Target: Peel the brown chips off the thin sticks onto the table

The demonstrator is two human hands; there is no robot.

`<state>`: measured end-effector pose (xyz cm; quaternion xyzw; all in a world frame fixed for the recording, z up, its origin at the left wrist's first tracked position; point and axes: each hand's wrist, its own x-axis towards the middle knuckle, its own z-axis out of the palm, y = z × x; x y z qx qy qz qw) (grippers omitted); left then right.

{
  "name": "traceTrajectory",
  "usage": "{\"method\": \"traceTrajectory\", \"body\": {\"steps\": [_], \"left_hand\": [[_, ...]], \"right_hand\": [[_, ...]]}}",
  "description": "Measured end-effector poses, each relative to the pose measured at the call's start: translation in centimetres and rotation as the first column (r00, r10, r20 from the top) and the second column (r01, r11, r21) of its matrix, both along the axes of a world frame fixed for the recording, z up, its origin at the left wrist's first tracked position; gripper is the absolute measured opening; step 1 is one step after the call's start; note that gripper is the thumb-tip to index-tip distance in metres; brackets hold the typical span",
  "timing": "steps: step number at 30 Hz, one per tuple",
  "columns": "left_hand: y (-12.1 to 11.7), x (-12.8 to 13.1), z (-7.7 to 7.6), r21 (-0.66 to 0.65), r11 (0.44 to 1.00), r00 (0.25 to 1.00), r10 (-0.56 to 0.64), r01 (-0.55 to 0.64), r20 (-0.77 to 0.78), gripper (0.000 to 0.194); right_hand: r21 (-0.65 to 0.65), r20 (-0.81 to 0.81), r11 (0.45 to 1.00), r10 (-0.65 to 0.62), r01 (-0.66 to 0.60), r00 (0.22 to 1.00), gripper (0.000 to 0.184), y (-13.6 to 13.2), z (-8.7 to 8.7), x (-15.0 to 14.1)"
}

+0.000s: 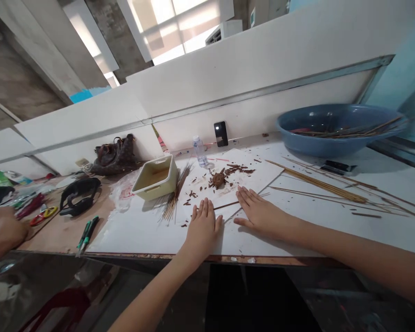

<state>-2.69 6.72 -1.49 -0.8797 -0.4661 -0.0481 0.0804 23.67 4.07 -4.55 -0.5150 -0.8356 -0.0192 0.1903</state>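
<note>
My left hand point(203, 226) lies palm down with its fingers stretched out, over the left end of a thin brown stick point(227, 204). Flat on the other end of that stick rests my right hand point(259, 211), its fingers also extended. The stick shows between the two hands, on a white board point(268, 171); the parts under the fingers are hidden. Just beyond the fingertips sits a lump of brown, clay-like material point(218, 180), with brown crumbs and broken pieces point(237, 169) around it. A bundle of thin bare sticks point(174, 196) lies left of the board.
A cream tub point(155, 190) of brownish liquid, a bottle point(200, 152) and a phone point(221, 133) stand behind. Brown sticks point(327, 186) lie to the right, near a blue basin point(327, 146). Leftward are cutters point(87, 234), a black headset point(79, 196) and another person's hand point(3, 230).
</note>
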Motion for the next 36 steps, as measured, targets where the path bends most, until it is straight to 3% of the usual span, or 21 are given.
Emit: {"method": "traceTrajectory", "body": {"steps": [6, 12, 16, 24, 28, 36], "left_hand": [[-2.8, -0.9, -0.9, 0.014, 1.0, 1.0, -0.025, 0.025, 0.013, 0.068], [0.4, 0.5, 0.4, -0.106, 0.992, 0.997, 0.074, -0.074, -0.003, 0.07], [1.5, 1.0, 0.5, -0.05, 0.996, 0.995, 0.08, -0.077, 0.055, 0.069], [-4.7, -0.4, -0.7, 0.191, 0.979, 0.99, 0.039, -0.064, 0.133, 0.06], [-5.0, 1.4, -0.4, 0.096, 0.994, 0.994, 0.037, -0.047, 0.1, 0.061], [-1.6, 3.4, 0.9, -0.07, 0.986, 0.989, 0.15, -0.148, 0.018, 0.066]], "right_hand": [[-0.028, 0.036, 0.998, -0.046, 0.048, 0.998, 0.104, -2.1, -1.9, 0.0], [-0.05, 0.038, 0.997, -0.052, 0.054, 0.998, 0.101, 1.3, -0.8, -0.1], [-0.069, 0.066, 0.997, -0.042, 0.047, 0.997, 0.101, 2.5, 0.1, -0.3], [0.065, 0.142, 0.998, -0.018, 0.008, 0.99, 0.096, -2.3, -0.6, 0.1], [0.039, 0.159, 0.999, -0.017, 0.011, 0.987, 0.089, -2.4, 0.4, -0.7], [-0.102, 0.141, 0.994, -0.013, 0.028, 0.99, 0.089, 0.1, 1.8, -3.3]]}}
